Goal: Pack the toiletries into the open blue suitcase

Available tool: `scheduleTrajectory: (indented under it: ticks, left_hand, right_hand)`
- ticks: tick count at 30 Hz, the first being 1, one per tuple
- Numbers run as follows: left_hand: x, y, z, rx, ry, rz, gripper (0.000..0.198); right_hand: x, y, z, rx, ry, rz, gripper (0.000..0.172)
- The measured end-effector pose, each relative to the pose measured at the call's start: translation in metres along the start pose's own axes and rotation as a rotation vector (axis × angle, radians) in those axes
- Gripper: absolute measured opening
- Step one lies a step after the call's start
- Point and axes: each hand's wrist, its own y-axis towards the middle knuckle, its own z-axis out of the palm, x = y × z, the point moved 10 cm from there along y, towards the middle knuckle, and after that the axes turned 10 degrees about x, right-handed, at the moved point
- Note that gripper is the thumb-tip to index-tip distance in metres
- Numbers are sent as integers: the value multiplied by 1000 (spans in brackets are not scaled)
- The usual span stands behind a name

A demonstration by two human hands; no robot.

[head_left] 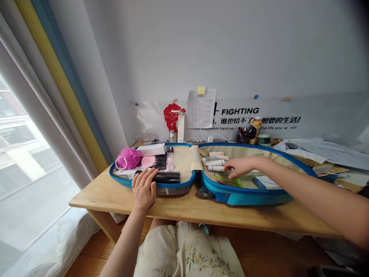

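Observation:
An open blue suitcase lies flat on the wooden desk, both halves lined in beige. My left hand rests flat on the near rim of the left half, fingers stretched out, touching a black case. My right hand reaches into the right half, fingers curled down beside white tubes and above green packets. I cannot tell whether it holds anything. A pink bath pouf, a white box and a pink round item sit in the left half.
Papers and books pile up at the desk's right. Bottles, a jar and a yellow bottle line the wall. A blue-white box lies in the right half. Curtains and a window stand to the left.

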Motion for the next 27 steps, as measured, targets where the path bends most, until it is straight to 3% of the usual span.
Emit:
scheduleTrajectory:
  ticks: [5,16,23,27]
  left_hand:
    - [0,-2,1,-10,14,8,44]
    - [-4,-2,-3,-21,22,27,42]
    - [-4,-2,-3,-30,18,32,41]
    - [-3,-2,-3,-28,-1,30,41]
  right_hand:
    - [-21,11,36,0,-61,98,37]
    - [-11,20,51,7,-86,90,29]
    - [-10,19,46,2,-26,77,14]
    - [-23,0,27,58,77,25,19]
